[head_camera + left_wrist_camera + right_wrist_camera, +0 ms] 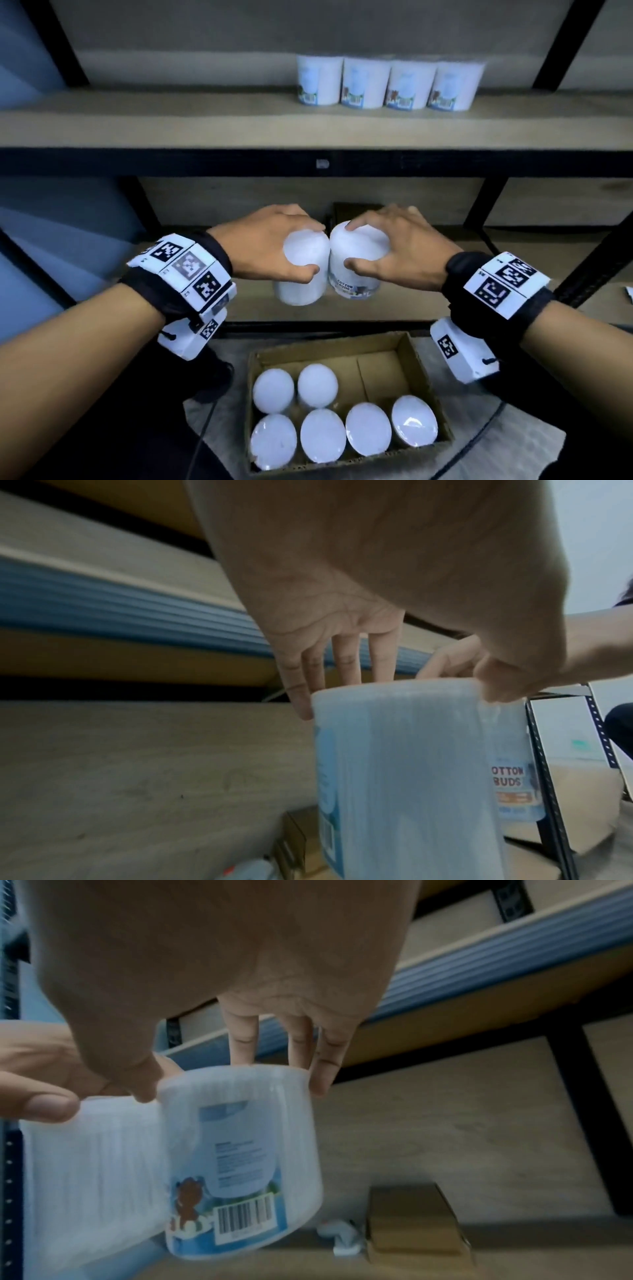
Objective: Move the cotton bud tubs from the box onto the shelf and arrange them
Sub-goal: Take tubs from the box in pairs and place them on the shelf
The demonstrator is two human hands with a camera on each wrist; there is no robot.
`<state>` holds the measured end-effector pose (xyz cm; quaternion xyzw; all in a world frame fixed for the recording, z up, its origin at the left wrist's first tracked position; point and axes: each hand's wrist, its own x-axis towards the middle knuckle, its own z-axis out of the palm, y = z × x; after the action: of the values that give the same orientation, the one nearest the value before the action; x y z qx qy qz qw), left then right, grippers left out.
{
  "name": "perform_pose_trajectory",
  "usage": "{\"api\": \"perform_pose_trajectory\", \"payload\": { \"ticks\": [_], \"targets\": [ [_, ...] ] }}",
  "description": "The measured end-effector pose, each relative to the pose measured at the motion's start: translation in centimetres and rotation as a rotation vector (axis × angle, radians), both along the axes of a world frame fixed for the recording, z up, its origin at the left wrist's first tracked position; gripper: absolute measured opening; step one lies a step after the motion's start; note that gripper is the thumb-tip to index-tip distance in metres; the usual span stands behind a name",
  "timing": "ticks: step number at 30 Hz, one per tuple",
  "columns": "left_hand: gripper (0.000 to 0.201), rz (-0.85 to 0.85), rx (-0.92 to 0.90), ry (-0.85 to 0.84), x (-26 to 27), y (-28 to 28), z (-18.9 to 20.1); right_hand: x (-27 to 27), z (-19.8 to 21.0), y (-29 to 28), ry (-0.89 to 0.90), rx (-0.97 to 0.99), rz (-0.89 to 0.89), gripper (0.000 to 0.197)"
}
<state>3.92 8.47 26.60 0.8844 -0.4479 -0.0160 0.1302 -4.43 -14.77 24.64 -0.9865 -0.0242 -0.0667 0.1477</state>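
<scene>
Each hand holds one white cotton bud tub by its lid, from above. My left hand (301, 248) (397, 687) grips a tub (301, 291) (404, 764). My right hand (359, 245) (232, 1074) grips a tub (352, 287) (246, 1150) whose label shows a bear and a barcode. The two tubs touch side by side in the air, above the cardboard box (424, 383) and in front of the lower shelf. Several more tubs (322, 435) stand in the box. On the upper shelf (171, 126) several tubs (390, 85) stand in a row.
The lower shelf board (548, 260) lies behind the held tubs, with a small brown carton (352, 212) (414, 1221) at its back. Beside the carton sits a white plug-like item (342, 1237). A black upright (589, 270) frames the right side, and a black beam (205, 162) edges the upper shelf.
</scene>
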Motion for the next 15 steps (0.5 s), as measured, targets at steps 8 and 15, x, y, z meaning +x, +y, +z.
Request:
{"api": "perform_pose_trajectory", "payload": {
  "ticks": [8,15],
  "targets": [
    [0.063,0.039,-0.08,-0.204,1.8,4.8,9.9,2.9,9.9,3.5,-0.233,0.047,0.012,0.06],
    [0.064,0.1,-0.096,-0.267,3.9,6.9,15.9,5.5,16.3,5.9,-0.315,0.085,0.044,0.052]
  ]
}}
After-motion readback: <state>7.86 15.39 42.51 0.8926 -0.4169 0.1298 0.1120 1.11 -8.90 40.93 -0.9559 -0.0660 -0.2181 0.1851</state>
